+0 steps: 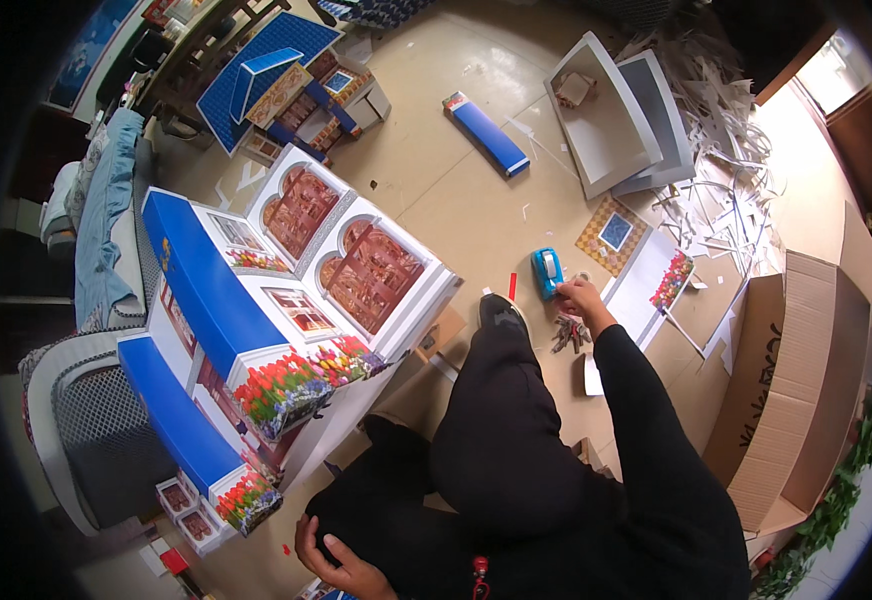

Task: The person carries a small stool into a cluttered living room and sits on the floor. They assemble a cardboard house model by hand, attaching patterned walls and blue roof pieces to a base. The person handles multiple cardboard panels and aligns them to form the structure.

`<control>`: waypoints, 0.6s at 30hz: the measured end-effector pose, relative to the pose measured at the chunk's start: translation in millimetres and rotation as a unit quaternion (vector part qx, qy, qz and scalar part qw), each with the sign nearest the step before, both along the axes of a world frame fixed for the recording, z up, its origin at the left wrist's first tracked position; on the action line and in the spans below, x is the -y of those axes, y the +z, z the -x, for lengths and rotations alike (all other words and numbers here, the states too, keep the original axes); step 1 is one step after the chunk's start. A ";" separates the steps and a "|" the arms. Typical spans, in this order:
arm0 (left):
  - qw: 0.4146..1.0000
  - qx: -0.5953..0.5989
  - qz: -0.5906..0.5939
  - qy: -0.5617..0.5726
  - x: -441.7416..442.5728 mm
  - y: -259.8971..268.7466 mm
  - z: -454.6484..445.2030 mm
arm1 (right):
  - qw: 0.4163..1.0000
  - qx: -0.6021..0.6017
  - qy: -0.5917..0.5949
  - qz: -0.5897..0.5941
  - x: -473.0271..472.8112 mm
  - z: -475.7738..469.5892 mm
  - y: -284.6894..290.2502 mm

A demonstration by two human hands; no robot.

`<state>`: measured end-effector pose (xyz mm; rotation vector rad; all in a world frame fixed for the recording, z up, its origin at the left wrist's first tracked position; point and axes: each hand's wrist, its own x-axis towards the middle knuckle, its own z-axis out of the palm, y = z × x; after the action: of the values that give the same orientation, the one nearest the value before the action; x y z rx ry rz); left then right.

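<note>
My right hand (580, 300) reaches down to a blue tape dispenser (546, 271) on the floor. Its bent fingertips touch the dispenser's near end; whether they pinch a strip of tape is too small to tell. My left hand (342, 561) rests on my black-trousered leg, fingers apart and holding nothing. To the left stands a large paper model house (286, 300) with blue roof strips, arched windows and printed tulips. Beside my shoe lies a thin red strip (512, 286). A dark cluster of small items (571, 334), hard to make out, lies below my right hand.
A printed sheet (642, 277) lies right of the dispenser. Beyond are a long blue box (485, 135), pale trays (605, 120), and a heap of paper scraps (728, 172). An open cardboard box (796, 390) stands right; another blue-roofed model (293, 90) and a mesh-backed chair (102, 420) are left.
</note>
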<state>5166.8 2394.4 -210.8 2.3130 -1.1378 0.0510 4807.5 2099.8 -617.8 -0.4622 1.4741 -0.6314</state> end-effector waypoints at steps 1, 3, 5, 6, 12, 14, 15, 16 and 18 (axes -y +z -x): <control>1.000 0.000 0.001 -0.003 0.0 0.2 -0.9 | 0.999 0.036 -0.027 -0.003 -3.6 4.1 -1.5; 1.000 -0.002 0.003 -0.004 0.8 1.0 -2.0 | 0.995 0.080 -0.061 0.011 -11.3 7.1 -5.7; 1.000 -0.008 0.007 -0.009 2.3 0.8 -3.3 | 0.992 0.096 -0.074 0.043 -21.1 8.8 -9.6; 1.000 -0.009 0.008 -0.009 1.3 0.6 -4.4 | 0.990 0.081 -0.103 0.042 -25.3 2.8 -7.8; 1.000 -0.009 0.007 -0.009 -1.5 -0.7 -5.2 | 0.993 0.068 -0.100 0.018 -30.4 6.8 -0.2; 1.000 -0.009 0.008 -0.006 -2.5 -0.2 -3.0 | 0.995 0.045 -0.091 0.020 -29.8 6.8 -1.7; 1.000 -0.010 0.008 0.000 -4.1 0.3 -1.9 | 0.996 0.033 -0.084 0.020 -31.1 4.7 -4.5; 1.000 -0.010 0.008 0.009 -6.6 0.6 -0.3 | 0.996 0.021 -0.078 0.028 -33.3 3.8 -6.8; 1.000 -0.012 -0.003 -0.001 0.6 -1.0 -5.9 | 0.996 0.003 -0.076 0.052 -34.1 11.2 -12.2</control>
<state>5172.7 2393.7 -211.8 2.3122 -1.1290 0.0204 4796.3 2134.0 -630.0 -0.4307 1.4855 -0.8320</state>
